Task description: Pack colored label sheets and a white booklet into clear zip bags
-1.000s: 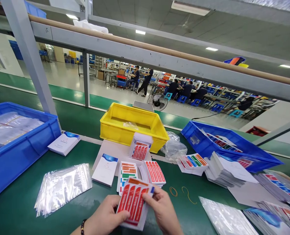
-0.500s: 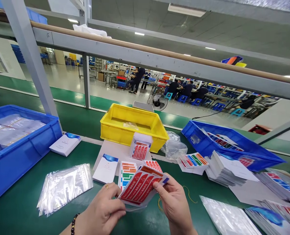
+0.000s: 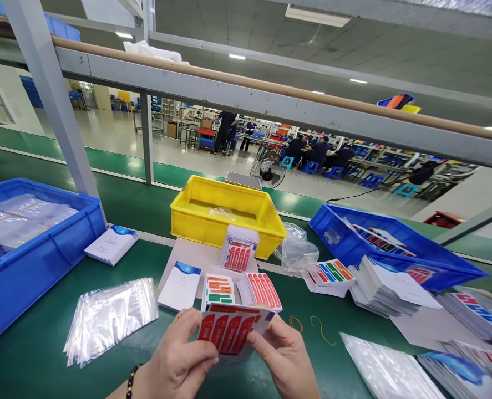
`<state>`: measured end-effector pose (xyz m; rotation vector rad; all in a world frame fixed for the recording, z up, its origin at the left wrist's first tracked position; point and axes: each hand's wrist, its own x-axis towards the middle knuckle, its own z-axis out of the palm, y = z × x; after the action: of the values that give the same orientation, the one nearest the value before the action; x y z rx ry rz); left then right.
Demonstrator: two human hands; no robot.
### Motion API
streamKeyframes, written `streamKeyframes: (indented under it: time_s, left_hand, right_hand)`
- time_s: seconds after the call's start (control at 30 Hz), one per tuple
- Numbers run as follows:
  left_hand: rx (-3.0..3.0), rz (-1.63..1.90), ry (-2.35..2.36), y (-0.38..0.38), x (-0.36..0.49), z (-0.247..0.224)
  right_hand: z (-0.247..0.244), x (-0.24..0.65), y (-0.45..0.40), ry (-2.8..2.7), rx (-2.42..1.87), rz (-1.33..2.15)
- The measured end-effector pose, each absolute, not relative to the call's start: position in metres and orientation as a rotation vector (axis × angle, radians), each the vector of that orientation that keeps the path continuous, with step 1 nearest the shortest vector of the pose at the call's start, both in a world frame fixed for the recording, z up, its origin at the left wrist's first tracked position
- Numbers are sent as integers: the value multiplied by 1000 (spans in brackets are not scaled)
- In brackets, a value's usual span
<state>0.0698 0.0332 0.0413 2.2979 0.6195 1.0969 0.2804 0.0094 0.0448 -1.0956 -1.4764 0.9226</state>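
Observation:
Between my hands is a small set of sticker sheets (image 3: 227, 334), the front one printed with red labels and an orange edge showing behind it. A clear plastic bag seems to lie around or under its lower part; which, I cannot tell. My left hand (image 3: 183, 349) pinches the left edge, and my right hand (image 3: 285, 352) grips the right edge with the thumb on the front. Just beyond are a stack of orange and green label sheets (image 3: 219, 289), a stack of red label sheets (image 3: 264, 291) and a pile of white booklets (image 3: 179, 286).
Clear zip bags (image 3: 112, 321) lie fanned out at left, beside a blue bin (image 3: 91, 213). A yellow bin (image 3: 196, 224) stands behind the stacks. Another blue bin (image 3: 437, 266), booklet piles (image 3: 383, 288) and more plastic bags (image 3: 387, 368) are at right. Rubber bands (image 3: 296, 324) lie near my right hand.
My hands have turned the held sheets more upright and drawn them slightly lower. The red label stack and a rubber band behind them have come into fuller view.

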Motion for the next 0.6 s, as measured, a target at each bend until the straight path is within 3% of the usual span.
streamKeyframes:
  time_s: [0.23,0.6]
  left_hand:
    - [2272,1219,558,33,70,39]
    - [2295,1208,552,28,70,45]
  right_hand:
    - [44,283,10,-1586,-1104,1015]
    - [61,279,2,-1925,-1062,865]
